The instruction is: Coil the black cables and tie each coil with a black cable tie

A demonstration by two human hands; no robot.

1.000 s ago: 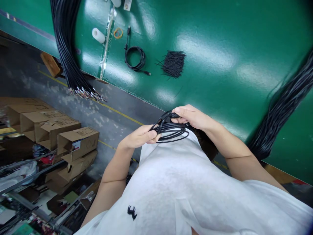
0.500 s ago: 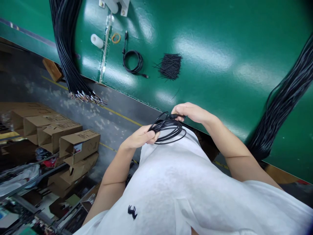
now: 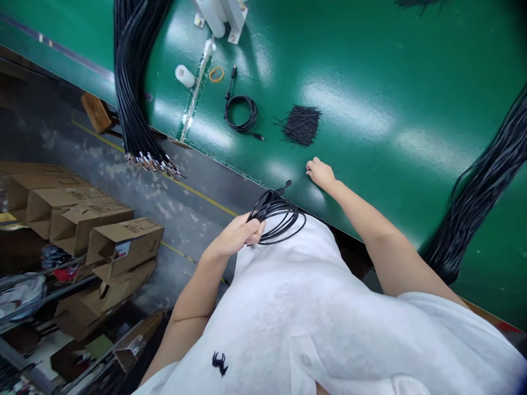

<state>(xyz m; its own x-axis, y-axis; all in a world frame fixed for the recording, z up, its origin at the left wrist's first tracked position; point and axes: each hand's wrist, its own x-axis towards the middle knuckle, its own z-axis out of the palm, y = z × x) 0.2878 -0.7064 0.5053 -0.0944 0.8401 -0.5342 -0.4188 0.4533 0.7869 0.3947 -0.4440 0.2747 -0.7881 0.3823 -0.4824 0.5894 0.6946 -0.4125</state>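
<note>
My left hand (image 3: 241,233) is closed around one side of a coiled black cable (image 3: 284,219), holding it in front of my waist near the table edge. The cable's plug end (image 3: 287,186) sticks out beyond the loops. My right hand (image 3: 321,173) rests low over the green table with its fingertips pinched together on the surface; whatever they grip is too small or hidden. Just beyond it lies a pile of short black ties (image 3: 302,126). Left of the pile, a second coiled cable (image 3: 241,113) with plugs at both ends lies flat.
Thick bundles of black cable hang over the edge at left (image 3: 134,93) and lie at right (image 3: 473,203). A white roll (image 3: 185,75), rubber bands (image 3: 216,74) and a white fixture (image 3: 222,16) sit on the table (image 3: 370,66). Open cardboard boxes (image 3: 123,241) stand at lower left.
My right hand has let go of the cable's plug end and moved up onto the table, where a loose tie lay. My left hand keeps holding the coil. The view has shifted slightly.
</note>
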